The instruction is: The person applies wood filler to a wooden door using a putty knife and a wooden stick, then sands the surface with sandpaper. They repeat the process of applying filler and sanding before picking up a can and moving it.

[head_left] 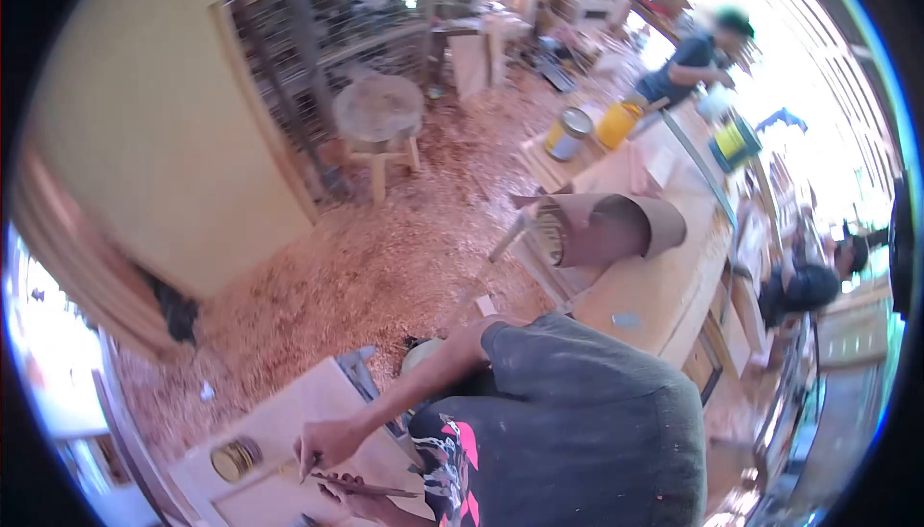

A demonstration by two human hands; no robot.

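At the lower left my right hand [328, 442] reaches down over a pale wooden panel [269, 411], its fingers pinched together; what they hold is too small to make out. My left hand [361, 506], partly cut off by the bottom edge, grips a thin, flat brown piece [375, 487] just below the right hand. A small round tin [236, 459] with a yellowish side stands on the panel, left of both hands. My dark shirt and right sleeve fill the lower middle.
Wood shavings [385, 257] cover the floor. A long workbench [635, 306] carries a curled brown sheet [664, 227], a paint can [568, 134] and a yellow container [618, 125]. A round stool [378, 108] stands behind. Two people [688, 60] work at the right.
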